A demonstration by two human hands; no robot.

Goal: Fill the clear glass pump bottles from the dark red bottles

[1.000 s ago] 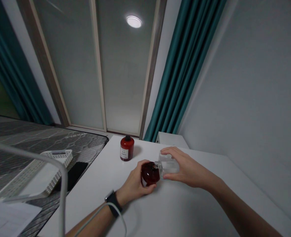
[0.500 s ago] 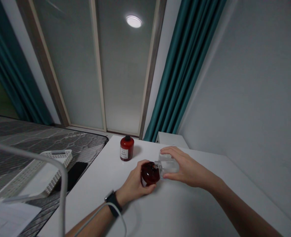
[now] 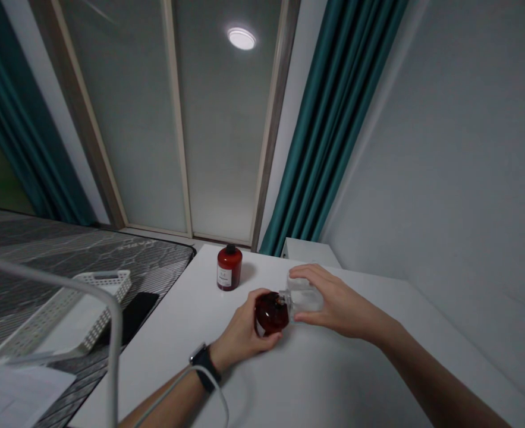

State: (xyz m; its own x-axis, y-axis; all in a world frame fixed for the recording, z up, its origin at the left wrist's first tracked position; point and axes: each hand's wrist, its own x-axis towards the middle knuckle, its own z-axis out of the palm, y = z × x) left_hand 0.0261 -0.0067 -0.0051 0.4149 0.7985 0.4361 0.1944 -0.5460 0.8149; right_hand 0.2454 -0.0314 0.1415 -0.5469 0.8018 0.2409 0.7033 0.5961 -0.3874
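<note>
My left hand (image 3: 247,331) is wrapped round a dark red-brown bottle (image 3: 272,315) that has a pale label low on its side. In my right hand (image 3: 333,303) a clear bottle (image 3: 305,299) lies tilted on its side, fingers above and thumb below. Its narrow neck points left and meets the mouth of the red-brown bottle; whether liquid passes between them I cannot tell. Farther back on the table, a second red-brown bottle (image 3: 229,270) stands upright with a black cap and a white label.
The white table (image 3: 177,333) runs along the right wall. Left of it are a white perforated basket (image 3: 88,321), a black flat object (image 3: 140,309) and paper sheets (image 3: 25,386). A grey curved bar (image 3: 114,356) and a pale cable (image 3: 206,373) cross the near left. Behind stands a white cabinet (image 3: 311,251).
</note>
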